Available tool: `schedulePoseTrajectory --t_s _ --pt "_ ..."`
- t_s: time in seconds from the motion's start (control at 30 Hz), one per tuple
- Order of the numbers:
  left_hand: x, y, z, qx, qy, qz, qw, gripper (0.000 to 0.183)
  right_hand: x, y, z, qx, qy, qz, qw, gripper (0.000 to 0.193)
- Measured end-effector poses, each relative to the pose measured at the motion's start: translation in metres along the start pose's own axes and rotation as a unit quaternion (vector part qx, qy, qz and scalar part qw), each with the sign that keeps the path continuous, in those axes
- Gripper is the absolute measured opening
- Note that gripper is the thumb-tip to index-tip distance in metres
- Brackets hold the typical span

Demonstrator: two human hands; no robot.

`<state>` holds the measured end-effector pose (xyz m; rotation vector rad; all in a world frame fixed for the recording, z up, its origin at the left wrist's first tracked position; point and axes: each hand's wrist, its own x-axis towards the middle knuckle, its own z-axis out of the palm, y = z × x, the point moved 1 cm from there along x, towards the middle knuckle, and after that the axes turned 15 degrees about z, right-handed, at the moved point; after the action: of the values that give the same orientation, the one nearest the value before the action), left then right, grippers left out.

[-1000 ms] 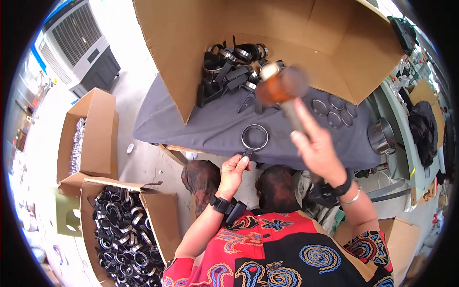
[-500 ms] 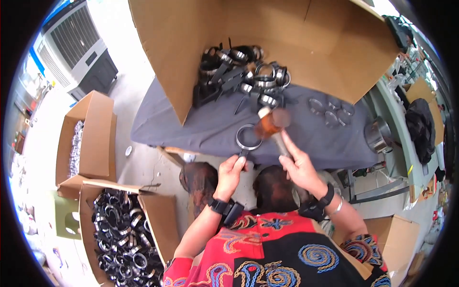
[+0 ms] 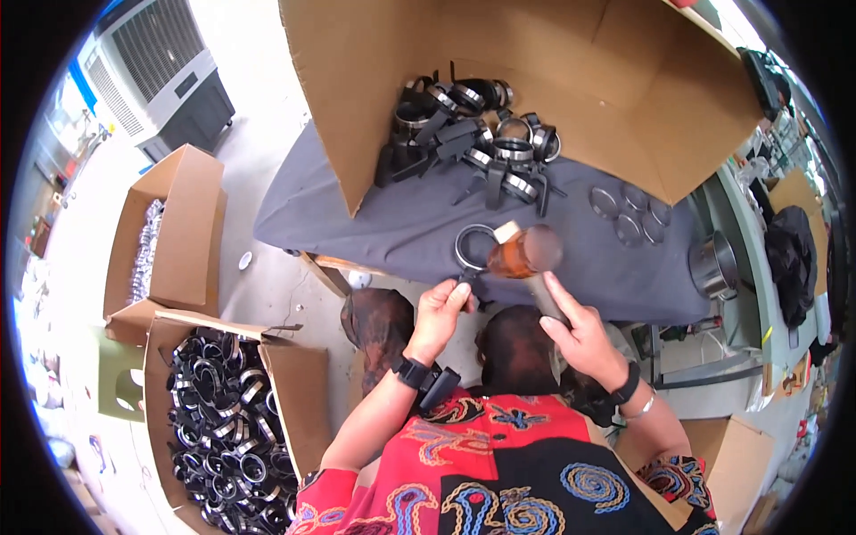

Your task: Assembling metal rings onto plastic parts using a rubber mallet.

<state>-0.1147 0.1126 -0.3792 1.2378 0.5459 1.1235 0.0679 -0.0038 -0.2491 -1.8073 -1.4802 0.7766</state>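
Note:
My left hand (image 3: 437,316) is closed around the short handle of a black ring-shaped part (image 3: 460,252), which I hold out over the near edge of the cloth-covered table. The ring's open centre shows the dark cloth beneath it. In my right hand (image 3: 581,337) is a mallet (image 3: 519,255), gripped by its grey handle. The mallet has an amber-brown head with a pale end, and that end is close to the ring's right side. Whether it touches the ring I cannot tell. The mallet head is slightly blurred.
A big cardboard box (image 3: 624,116) lies open toward me on the grey cloth (image 3: 374,223). Several black-and-silver ringed parts (image 3: 459,134) are heaped at its mouth. Loose rings (image 3: 604,202) and a metal pot (image 3: 713,266) sit at right. Cartons (image 3: 299,379) of parts stand at left.
The mallet head has moved slightly right and down, against a scene that has shifted a little with my head. The ring is held by its handle in both frames.

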Motion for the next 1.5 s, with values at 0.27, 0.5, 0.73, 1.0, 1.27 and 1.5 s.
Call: schedulePoseTrajectory --t_s 0.27,0.5,0.73,1.0,1.27,1.5 --pt "0.011 -0.01 -0.004 0.018 -0.025 0.023 0.999 0.028 0.046 -0.024 0.014 -0.21 -0.037 -0.117 0.97 0.068" --pt "0.008 0.002 -0.001 0.024 -0.014 0.041 0.999 0.029 0.059 -0.062 0.003 -0.107 -0.002 -0.12 0.987 0.064" --pt "0.009 -0.002 -0.004 0.032 0.002 0.057 0.998 0.028 0.076 -0.068 -0.013 0.018 -0.011 -0.095 0.995 0.06" --pt "0.006 -0.003 -0.014 0.014 -0.037 0.013 0.999 0.028 0.077 -0.047 -0.008 -0.01 -0.072 0.047 0.996 0.06" --pt "0.008 0.003 -0.025 0.061 -0.057 0.015 0.996 0.028 0.064 -0.016 -0.003 0.025 -0.09 0.131 0.987 0.061" --pt "0.004 0.016 -0.023 0.001 -0.04 0.015 0.999 0.027 0.041 -0.047 -0.024 0.141 0.051 0.034 0.988 0.062"
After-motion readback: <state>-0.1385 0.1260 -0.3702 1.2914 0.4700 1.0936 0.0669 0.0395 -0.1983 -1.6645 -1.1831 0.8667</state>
